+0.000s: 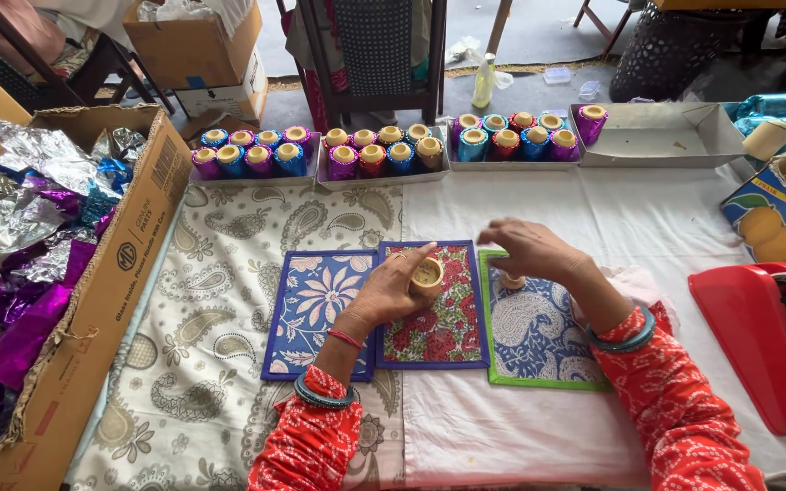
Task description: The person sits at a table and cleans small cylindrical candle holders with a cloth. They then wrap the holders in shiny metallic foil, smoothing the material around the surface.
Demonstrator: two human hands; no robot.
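My left hand grips a small tan cylinder cup over a red floral mat. My right hand hovers, fingers curled, over a second small tan piece standing on a blue paisley mat with a green border; whether it touches that piece I cannot tell. A blue floral mat lies to the left. Both sleeves are red with white dots, with bangles at the wrists.
Trays of foil-wrapped cups line the far edge, beside a shallow white box holding one purple cup. A cardboard box of foil sheets stands left. A red tape dispenser sits right.
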